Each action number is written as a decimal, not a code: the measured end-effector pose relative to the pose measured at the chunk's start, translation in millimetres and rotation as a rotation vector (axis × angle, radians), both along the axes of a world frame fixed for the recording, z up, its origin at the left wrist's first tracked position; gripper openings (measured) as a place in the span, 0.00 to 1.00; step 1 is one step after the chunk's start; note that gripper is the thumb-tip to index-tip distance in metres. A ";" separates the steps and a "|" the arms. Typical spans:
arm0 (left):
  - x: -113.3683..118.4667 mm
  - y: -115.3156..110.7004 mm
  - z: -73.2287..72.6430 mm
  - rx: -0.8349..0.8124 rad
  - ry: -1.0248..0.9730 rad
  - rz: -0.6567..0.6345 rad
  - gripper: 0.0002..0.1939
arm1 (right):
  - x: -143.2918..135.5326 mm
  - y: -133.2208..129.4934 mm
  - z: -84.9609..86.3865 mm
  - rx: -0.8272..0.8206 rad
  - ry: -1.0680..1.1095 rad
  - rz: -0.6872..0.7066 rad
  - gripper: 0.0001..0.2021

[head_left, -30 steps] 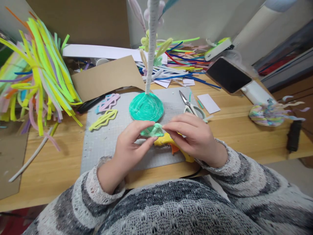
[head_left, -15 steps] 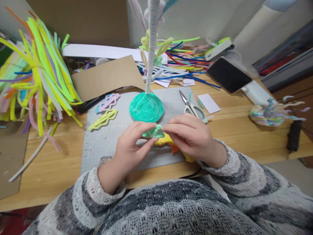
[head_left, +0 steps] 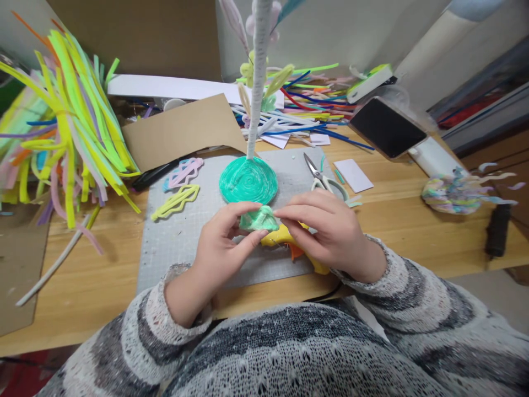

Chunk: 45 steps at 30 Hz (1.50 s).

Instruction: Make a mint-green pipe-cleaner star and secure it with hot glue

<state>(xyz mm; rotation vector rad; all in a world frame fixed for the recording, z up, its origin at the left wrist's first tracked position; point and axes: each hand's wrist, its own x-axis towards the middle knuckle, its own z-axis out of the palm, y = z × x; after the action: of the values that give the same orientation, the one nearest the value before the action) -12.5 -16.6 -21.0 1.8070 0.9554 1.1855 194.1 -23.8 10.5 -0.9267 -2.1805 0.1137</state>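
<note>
The left hand [head_left: 223, 240] has a small light-green fuzzy piece [head_left: 259, 219] pinched between its thumb and fingers, the thumb along the lower edge and the fingers at its upper left. The right hand [head_left: 330, 234] comes in from the other side, thumb and fingers drawn close together at the piece's right end (whether they actually grip it, I cannot tell). The piece is between the two hands, just in front of a round green coiled base [head_left: 248, 181] from which a white wrapped stem [head_left: 257, 88] rises.

A yellow glue gun [head_left: 278, 236] with an orange trigger lies below the piece, partly covered by the right hand. It rests on a grey cutting mat [head_left: 165, 264], which also carries the green base and, to the left, a yellow zigzag shape [head_left: 176, 202] beside a lilac one [head_left: 187, 172]. Scissors [head_left: 319, 177] lie to the right of the base, blades pointing away from the person, with a white card [head_left: 354, 175] just beyond them on the wooden tabletop [head_left: 397, 237]. Further right are a dark-screened phone [head_left: 388, 127] and a pastel fuzzy bundle [head_left: 450, 193]; far left, a big sheaf of fuzzy stems [head_left: 70, 121], mostly yellow and green, spreads out.
</note>
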 end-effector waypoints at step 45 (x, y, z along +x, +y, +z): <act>2.6 -5.8 -5.8 -0.071 -0.124 0.055 0.20 | -20.7 -6.5 -19.6 -0.448 0.480 0.028 0.07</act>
<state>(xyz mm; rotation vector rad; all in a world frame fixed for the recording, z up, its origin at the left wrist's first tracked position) -9.9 -22.4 -26.8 1.6413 0.9684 1.2663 173.4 -30.3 -9.1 -0.9850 -1.7428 0.7823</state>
